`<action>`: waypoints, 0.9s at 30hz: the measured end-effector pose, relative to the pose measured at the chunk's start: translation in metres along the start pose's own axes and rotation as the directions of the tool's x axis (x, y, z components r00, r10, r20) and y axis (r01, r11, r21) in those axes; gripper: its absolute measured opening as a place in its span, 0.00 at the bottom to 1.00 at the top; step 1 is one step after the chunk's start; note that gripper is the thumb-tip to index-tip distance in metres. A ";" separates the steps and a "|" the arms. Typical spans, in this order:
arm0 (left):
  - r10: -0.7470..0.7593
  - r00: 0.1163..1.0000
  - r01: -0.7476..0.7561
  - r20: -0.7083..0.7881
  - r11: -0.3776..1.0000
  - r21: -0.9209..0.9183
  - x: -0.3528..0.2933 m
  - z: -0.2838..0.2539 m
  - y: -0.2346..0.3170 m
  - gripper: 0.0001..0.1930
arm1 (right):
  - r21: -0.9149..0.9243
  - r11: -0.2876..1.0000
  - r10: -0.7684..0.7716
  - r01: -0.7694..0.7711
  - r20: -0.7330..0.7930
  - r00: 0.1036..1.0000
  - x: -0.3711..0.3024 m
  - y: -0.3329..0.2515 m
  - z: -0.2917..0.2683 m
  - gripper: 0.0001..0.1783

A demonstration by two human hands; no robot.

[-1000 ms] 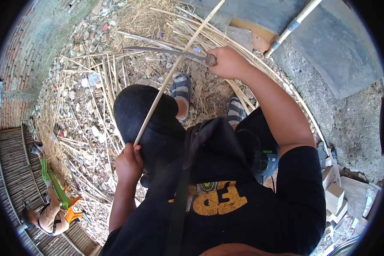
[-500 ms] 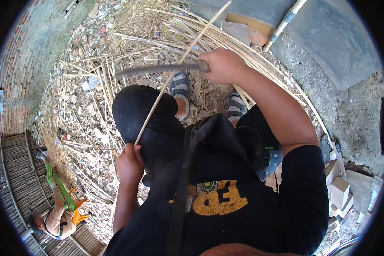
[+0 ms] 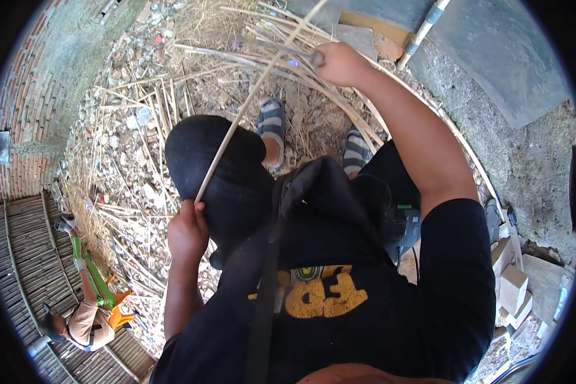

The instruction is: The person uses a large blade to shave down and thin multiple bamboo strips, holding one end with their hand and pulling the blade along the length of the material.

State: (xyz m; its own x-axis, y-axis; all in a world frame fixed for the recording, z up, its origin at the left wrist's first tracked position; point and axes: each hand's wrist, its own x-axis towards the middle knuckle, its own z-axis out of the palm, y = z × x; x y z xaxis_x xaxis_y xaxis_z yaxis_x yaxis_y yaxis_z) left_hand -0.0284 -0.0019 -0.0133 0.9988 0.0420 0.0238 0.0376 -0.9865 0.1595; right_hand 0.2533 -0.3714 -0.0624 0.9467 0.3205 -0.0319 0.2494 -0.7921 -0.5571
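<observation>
My left hand point(image 3: 187, 227) is closed on the near end of a long, thin bamboo strip point(image 3: 230, 134). The strip slants away up and to the right, crossing over my dark-trousered left knee point(image 3: 195, 150), and its far end runs out at the top of the picture. In my right hand point(image 3: 340, 63), held far out in front, the handle of a machete point(image 3: 269, 45) is gripped. Its blade points left, smeared by motion, and crosses the strip near its far part; whether they touch I cannot tell.
Loose bamboo strips point(image 3: 345, 105) lie across the rubble ground beyond my sandalled feet. A concrete wall point(image 3: 486, 137) stands on the right, a brick wall point(image 3: 29, 102) on the left. Another person point(image 3: 86, 320) sits on an orange chair at the lower left beside bamboo slats point(image 3: 22, 256).
My right hand and the machete have moved farther out along the strip, away from me. My left hand has shifted slightly up and left, still holding the strip.
</observation>
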 end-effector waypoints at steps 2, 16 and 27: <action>0.003 1.000 -0.002 0.022 0.999 -0.038 0.005 -0.007 -0.001 0.15 | -0.008 1.000 -0.019 0.018 -0.074 0.997 0.002 0.021 -0.011 0.23; -0.009 0.975 0.126 0.224 0.849 -0.514 0.003 -0.019 -0.019 0.20 | 0.769 0.635 0.174 -0.074 -0.049 0.983 -0.023 0.016 -0.044 0.19; -0.029 0.969 0.153 0.245 0.850 -0.504 -0.001 -0.021 -0.017 0.18 | 0.908 0.418 0.096 -0.014 -0.029 0.995 -0.019 0.013 -0.035 0.19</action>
State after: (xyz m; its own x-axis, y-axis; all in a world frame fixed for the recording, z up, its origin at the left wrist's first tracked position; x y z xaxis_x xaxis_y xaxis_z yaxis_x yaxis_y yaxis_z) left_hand -0.0303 0.0184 0.0050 0.9743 0.0306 -0.2233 0.1695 -0.7525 0.6364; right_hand 0.2460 -0.4064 -0.0399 0.9718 0.2278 -0.0616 -0.0943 0.1359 -0.9862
